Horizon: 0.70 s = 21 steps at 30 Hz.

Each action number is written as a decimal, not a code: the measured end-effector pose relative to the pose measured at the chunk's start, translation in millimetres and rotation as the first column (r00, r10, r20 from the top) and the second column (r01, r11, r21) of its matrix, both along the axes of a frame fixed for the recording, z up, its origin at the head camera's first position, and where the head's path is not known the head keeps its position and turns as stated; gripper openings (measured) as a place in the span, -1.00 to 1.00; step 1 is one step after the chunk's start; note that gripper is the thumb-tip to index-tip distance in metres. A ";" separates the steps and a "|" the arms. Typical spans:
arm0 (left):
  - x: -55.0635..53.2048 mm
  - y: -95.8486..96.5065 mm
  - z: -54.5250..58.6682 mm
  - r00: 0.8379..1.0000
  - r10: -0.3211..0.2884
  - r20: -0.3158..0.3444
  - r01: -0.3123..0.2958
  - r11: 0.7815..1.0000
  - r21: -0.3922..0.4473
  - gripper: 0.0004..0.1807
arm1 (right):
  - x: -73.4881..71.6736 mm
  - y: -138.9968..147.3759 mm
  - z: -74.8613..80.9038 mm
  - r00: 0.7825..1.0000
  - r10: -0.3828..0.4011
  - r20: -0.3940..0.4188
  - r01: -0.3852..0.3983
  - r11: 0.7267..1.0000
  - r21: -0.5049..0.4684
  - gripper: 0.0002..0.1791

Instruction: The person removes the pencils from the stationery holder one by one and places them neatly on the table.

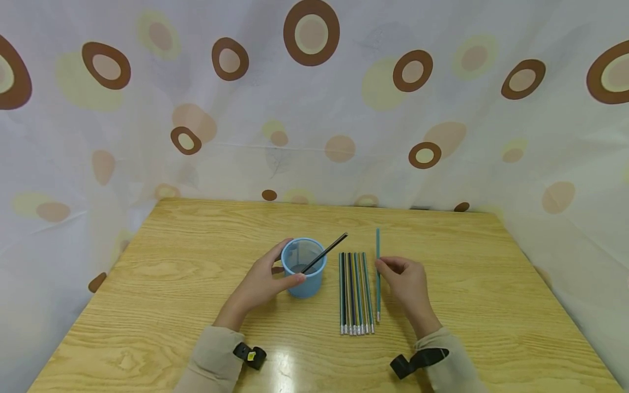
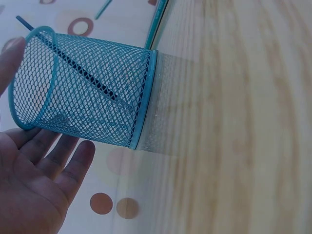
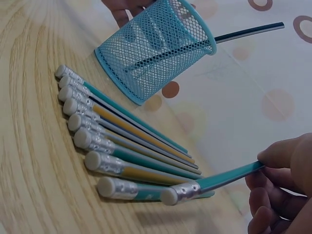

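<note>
A light blue mesh pencil cup (image 1: 306, 288) stands upright on the table, left of the pencils. My left hand (image 1: 261, 281) holds it from the left, thumb at the near rim and fingers around the far side. One dark striped pencil (image 1: 330, 249) leans inside, its upper end sticking out to the right. Between thumb and fingers, my right hand (image 1: 405, 281) pinches a teal pencil (image 3: 229, 176), whose white eraser end points toward my body. In the right wrist view that pencil is raised over the table. Beside it lies a row of pencils (image 1: 356, 295), teal, yellow and dark.
The wooden table (image 1: 196, 240) runs back to a white cloth (image 1: 314, 98) with brown and beige rounded patches, which also hangs along both sides. Each sleeved wrist wears a black strap (image 1: 420, 361).
</note>
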<state>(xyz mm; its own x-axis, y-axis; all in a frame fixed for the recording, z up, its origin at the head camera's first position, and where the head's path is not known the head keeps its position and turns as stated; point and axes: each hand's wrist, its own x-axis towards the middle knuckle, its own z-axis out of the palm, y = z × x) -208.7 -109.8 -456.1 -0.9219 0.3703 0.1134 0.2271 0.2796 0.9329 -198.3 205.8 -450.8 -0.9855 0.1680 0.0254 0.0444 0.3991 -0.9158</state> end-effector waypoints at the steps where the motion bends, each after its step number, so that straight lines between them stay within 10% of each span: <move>1: 0.0 0.0 -0.1 1.000 0.003 0.002 -0.003 1.000 -0.003 -0.04 | -0.3 0.1 -1.0 1.000 -0.001 0.005 0.001 1.000 0.005 -0.69; 21: -1.5 -0.8 -2.0 1.000 0.005 0.014 -0.005 1.000 -0.005 -0.05 | -6.8 1.2 -19.2 0.999 0.006 0.040 -0.011 0.992 0.129 -0.70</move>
